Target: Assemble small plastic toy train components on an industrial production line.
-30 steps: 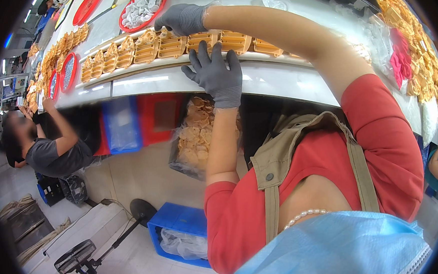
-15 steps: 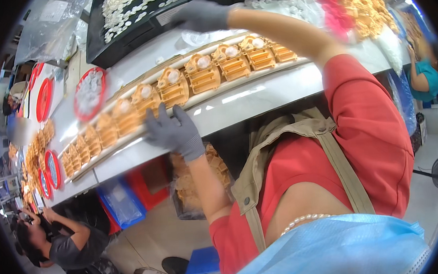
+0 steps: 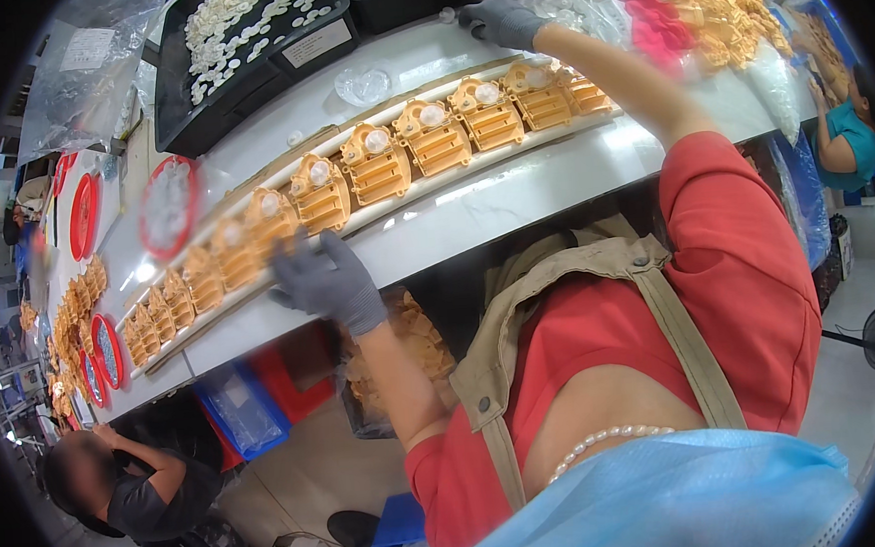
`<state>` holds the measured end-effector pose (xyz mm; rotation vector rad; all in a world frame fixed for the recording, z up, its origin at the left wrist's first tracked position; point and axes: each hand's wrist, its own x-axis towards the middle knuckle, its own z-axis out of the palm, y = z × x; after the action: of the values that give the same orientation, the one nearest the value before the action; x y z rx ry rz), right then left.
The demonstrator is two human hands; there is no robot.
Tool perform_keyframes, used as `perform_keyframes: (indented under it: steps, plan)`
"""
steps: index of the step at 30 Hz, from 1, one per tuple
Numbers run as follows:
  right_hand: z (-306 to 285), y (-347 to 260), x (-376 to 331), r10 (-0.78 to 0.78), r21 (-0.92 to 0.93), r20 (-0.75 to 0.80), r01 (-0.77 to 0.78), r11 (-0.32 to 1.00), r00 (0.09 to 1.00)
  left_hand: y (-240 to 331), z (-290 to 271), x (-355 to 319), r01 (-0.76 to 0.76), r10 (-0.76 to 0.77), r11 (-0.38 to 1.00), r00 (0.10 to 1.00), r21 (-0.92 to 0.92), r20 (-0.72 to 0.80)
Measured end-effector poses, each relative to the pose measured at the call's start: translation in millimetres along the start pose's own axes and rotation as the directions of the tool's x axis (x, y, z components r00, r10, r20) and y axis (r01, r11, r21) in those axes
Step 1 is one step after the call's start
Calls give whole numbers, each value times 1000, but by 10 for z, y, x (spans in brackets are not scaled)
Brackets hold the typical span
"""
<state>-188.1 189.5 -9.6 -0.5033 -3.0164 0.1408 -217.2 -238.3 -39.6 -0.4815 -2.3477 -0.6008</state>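
Observation:
A slanting row of orange plastic housings [image 3: 378, 165] lies in a pale rail [image 3: 393, 206] along the bench, and several carry a clear round piece on their upper part. My left hand [image 3: 326, 282], in a grey glove, is at the near edge of the row with its fingers spread, partly over one housing. Beyond the row, my gloved right hand [image 3: 504, 23] reaches over the bench, fingers partly bent and apart. A small clear disc [image 3: 447, 15] lies beside its fingertips. Between the hands, a clear heart-shaped piece [image 3: 362, 86] rests on the white bench.
A black tray [image 3: 308, 46] of small whitish discs stands at the back. Red-rimmed baskets [image 3: 170, 207] are at left; pink pieces [image 3: 647, 10] and an orange heap [image 3: 727, 15] at right. A crate of orange parts [image 3: 416, 335] sits below. Co-workers [image 3: 170, 480] are at both sides.
My right hand has moved right, away from the black tray's front edge. My left hand has shifted slightly left and down. The co-worker at lower left has raised their head.

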Motion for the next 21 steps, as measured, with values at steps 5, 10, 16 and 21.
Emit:
perform_keyframes:
  steps: [5, 10, 16, 21]
  plan:
    - [7, 110, 50, -96, 6, -45, 97, 995, 994, 10, -4, -5, -8, 8, 1000, 1000, 11, -19]
    - [-107, 64, -61, -90, 26, -124, 94, 995, 988, -8, 22, -43, -5, 5, 1000, 1000, 2, -10]
    - [-100, 291, -20, -126, 123, -29, 128, 984, 992, 32, 2, -15, -17, 17, 1000, 1000, -7, -15]
    - [-377, 72, -69, -259, 165, -265, 308, 937, 929, 25, 24, -24, 25, -26, 998, 999, -58, -19]
